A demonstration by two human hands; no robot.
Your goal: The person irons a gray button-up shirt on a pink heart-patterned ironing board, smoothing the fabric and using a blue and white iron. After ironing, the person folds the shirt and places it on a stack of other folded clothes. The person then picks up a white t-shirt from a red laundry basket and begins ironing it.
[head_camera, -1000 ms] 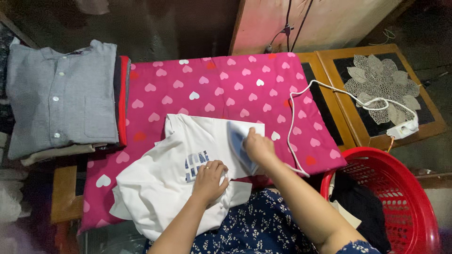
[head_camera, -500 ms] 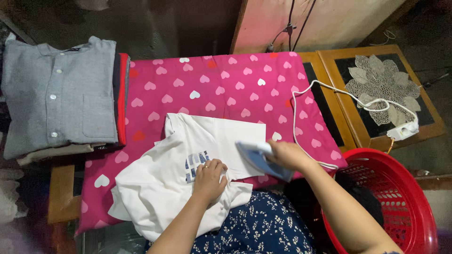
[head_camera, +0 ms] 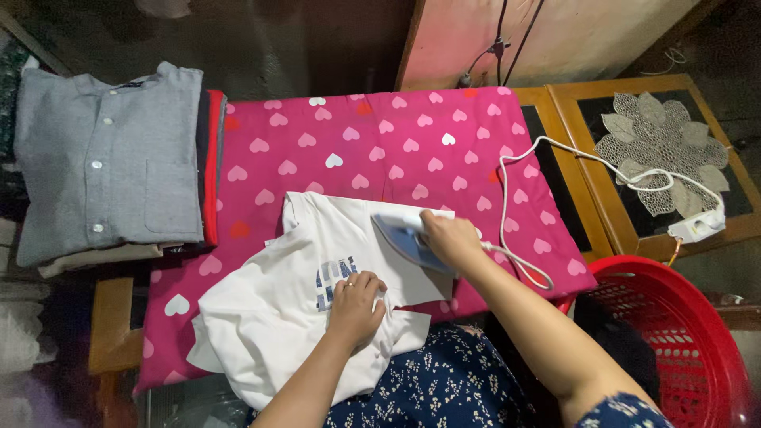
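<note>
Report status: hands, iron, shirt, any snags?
Right hand grips iron on white shirt. Left hand pins shirt flat. Cord trails right, off the shirt.

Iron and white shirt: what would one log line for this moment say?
right hand: grips iron on white shirt | left hand: presses shirt flat | under: pink heart cloth

Dim room: pink wall [head_camera: 602, 32], glass-topped wooden side table [head_camera: 737, 226].

Hands we see: two, left hand [head_camera: 355, 307] and right hand [head_camera: 450, 238]
Irons: one iron [head_camera: 403, 236]
White shirts: one white T-shirt [head_camera: 277, 317]
Baskets: one red basket [head_camera: 697, 341]
Doilies: one lace doily [head_camera: 662, 147]
</note>
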